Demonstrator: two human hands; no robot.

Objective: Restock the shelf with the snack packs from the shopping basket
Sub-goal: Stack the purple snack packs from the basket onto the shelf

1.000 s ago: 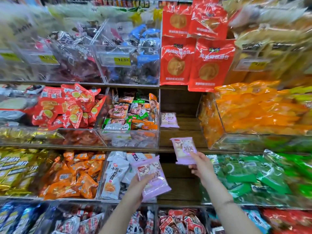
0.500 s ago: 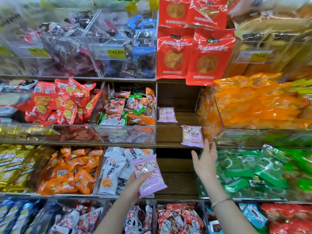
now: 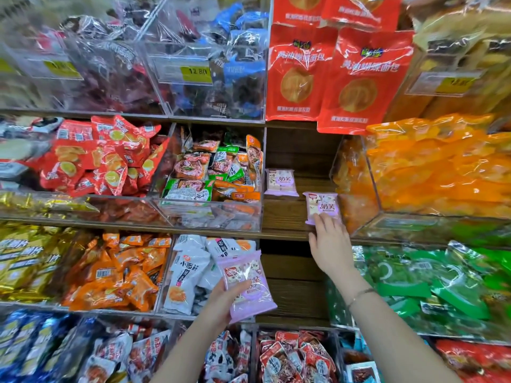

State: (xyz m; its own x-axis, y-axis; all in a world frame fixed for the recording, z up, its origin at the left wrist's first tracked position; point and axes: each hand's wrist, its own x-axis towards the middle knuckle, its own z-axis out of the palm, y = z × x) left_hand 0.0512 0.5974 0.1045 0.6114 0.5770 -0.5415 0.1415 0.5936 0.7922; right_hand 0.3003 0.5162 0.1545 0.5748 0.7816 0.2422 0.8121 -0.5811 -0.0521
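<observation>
Shop aisle, snack bins packed around a wooden shelf. Our right hand, fingers straight, touches the front pack near the shelf's front edge; a nudge could tip it off. A rear pack stands farther back. Our left hand grips a third pack below the shelf.

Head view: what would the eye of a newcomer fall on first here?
First, the two hands among crowded snack bins: the right hand touches a standing purple pack on the wooden shelf, a second purple pack behind it. The left hand grips a third purple pack lower down. Large red bags show above.
</observation>
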